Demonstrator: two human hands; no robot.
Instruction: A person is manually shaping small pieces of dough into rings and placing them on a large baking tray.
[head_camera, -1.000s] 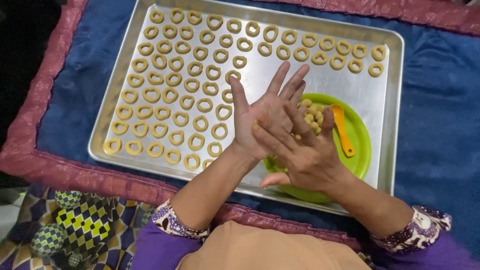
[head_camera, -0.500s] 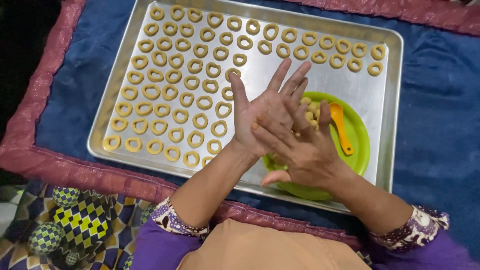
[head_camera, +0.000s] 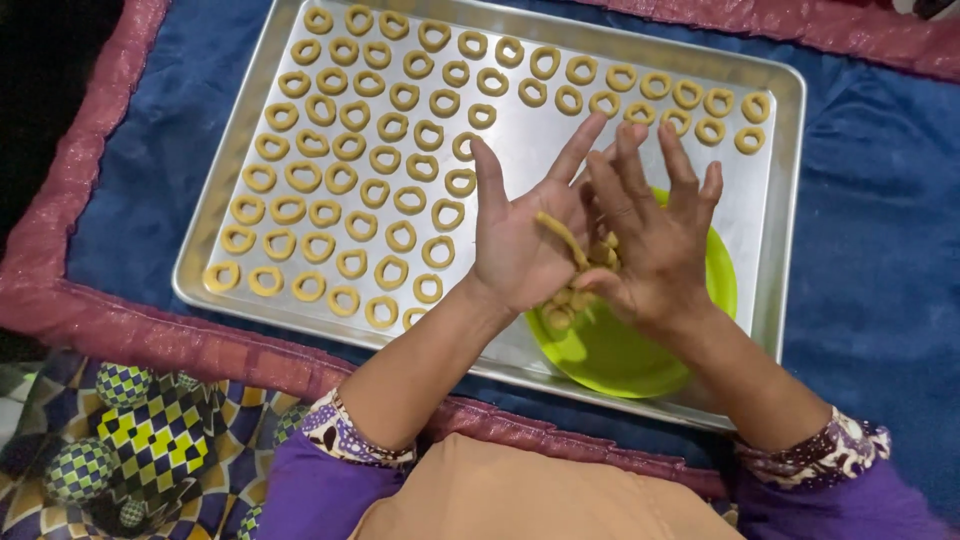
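Dough strip pressed between flat left hand and right hand; breakage risked if over-rolled; bowl below.

The left hand is held palm up with its fingers spread and straight. The right hand lies palm down across it, fingers extended. Both forearms reach forward, sleeves at the wrists.
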